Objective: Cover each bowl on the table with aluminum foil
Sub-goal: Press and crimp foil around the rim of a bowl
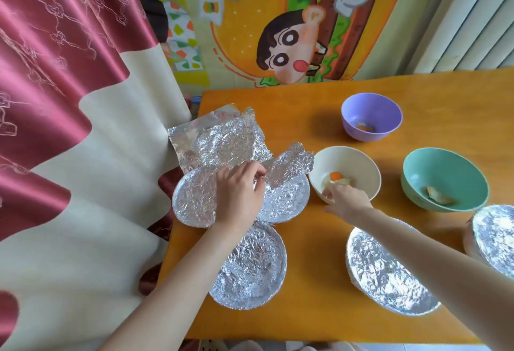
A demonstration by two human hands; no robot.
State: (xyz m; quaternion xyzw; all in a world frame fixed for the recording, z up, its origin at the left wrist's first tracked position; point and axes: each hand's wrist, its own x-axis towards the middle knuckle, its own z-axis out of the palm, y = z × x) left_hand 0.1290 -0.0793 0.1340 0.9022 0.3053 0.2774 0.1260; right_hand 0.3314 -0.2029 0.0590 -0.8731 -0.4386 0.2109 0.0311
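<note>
The foil sheet [290,165] is lifted just left of the white bowl [358,163]. My left grip [239,195] pinches the sheet's near end between thumb and fingertips. My right grip [347,203] holds the white bowl's near rim, fingers curled over it; a yolk [335,175] lies inside. The purple bowl [371,111] sits beyond and the green bowl [450,168] to the right, both uncovered, each with a scrap of food. Five covered bowls [250,267] stand on the near half of the desk [311,289], two of them under my left grip. A foil stack [222,139] overhangs the desk's far left corner, beside the curtain [69,100].
</note>
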